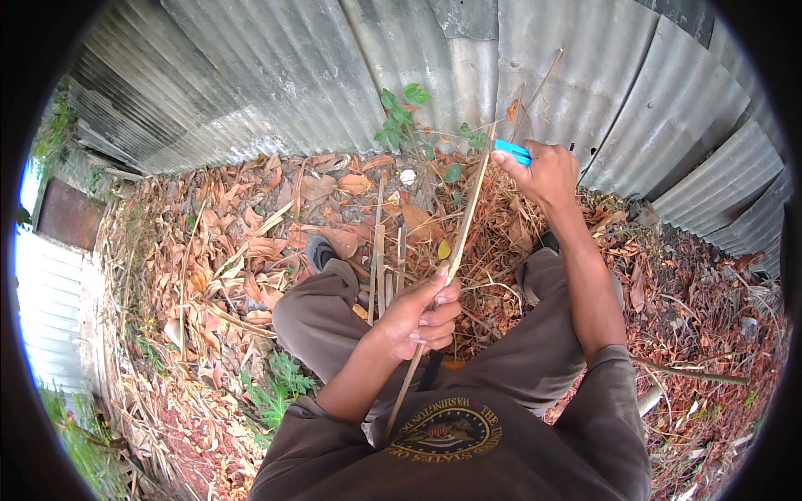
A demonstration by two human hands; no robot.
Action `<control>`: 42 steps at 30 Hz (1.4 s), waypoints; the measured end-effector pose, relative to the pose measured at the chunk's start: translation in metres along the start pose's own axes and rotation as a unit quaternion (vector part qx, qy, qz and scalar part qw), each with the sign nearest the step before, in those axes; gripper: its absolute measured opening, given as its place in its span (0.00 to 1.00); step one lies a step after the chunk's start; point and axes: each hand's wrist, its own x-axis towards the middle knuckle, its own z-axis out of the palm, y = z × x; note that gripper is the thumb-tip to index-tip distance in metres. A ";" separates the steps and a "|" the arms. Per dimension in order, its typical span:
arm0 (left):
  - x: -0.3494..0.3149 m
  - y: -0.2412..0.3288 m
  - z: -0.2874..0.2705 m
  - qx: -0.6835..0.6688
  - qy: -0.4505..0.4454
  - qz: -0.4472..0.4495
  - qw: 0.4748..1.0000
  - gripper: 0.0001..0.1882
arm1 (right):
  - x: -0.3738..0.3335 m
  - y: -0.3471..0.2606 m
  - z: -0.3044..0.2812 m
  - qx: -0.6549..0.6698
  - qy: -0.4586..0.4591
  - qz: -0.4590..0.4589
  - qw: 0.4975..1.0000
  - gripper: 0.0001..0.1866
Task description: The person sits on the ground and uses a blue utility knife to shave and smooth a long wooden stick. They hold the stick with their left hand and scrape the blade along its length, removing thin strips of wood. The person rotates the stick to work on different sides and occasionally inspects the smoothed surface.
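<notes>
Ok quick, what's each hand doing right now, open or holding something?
Left hand: closed, fingers wrapped around a long pale strip.
Right hand: closed, holding a blue tool at the strip's upper part.

There are two hands (424, 315) (549, 174), two shoes (321, 250) — one tool (513, 153), one held strip (469, 219).
</notes>
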 end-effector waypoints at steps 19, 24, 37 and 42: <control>-0.028 -0.029 -0.018 -0.118 -0.077 -0.058 0.988 0.22 | 0.029 0.052 -0.022 -0.003 -0.020 0.227 0.974 0.48; -0.017 -0.019 -0.026 -0.091 -0.062 0.047 0.993 0.20 | -0.030 -0.022 -0.023 0.060 -0.138 0.064 0.987 0.40; -0.016 -0.011 -0.014 -0.013 0.038 0.103 0.994 0.18 | -0.049 -0.058 -0.009 0.073 -0.097 -0.127 0.985 0.34; -0.016 -0.009 -0.007 0.058 0.103 0.118 0.986 0.18 | -0.064 -0.059 -0.003 0.068 -0.147 -0.152 0.975 0.35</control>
